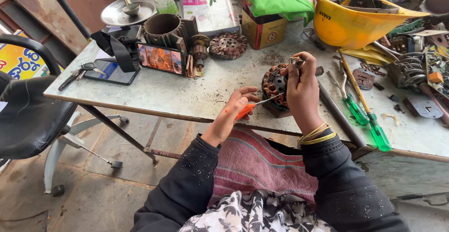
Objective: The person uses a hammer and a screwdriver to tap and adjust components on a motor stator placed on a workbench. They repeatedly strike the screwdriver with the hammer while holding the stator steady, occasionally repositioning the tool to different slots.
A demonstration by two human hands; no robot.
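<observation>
Motor stator [273, 86] with copper windings sat at the near edge of the bench [196, 91], roughly mid-length, tilted up on its side. Right hand [303, 88] was clamped over the stator's right side and top, fingers curled around the rim, thumb side toward the person; yellow bangles [315, 135] on that wrist. Left hand [234, 110] was just left of the stator, below its level, fingers closed around an orange-handled screwdriver [255, 105]; its thin metal shaft ran rightward and up to the stator's lower left face, tip touching or nearly touching the windings, can't tell which. So stator lay right of the left hand and under the right hand. Both sleeves black with speckle. Pink striped cloth [262, 162] lay on the lap below the bench edge. Right of the right hand, two green-handled screwdrivers [369, 119] lay near the near edge, angled toward the far side. Yellow hard hat [355, 21] sat upturned at the far right part of the bench, holding odds and ends. Far side, middle: another round rotor part [228, 45] and a cardboard box [263, 30]. Left part of the bench: dark phone [112, 72] with keys [79, 70] near the left edge, metal plate with spoon [127, 11] at the far left corner. Black office chair [28, 115] stood left of the bench on the floor.
</observation>
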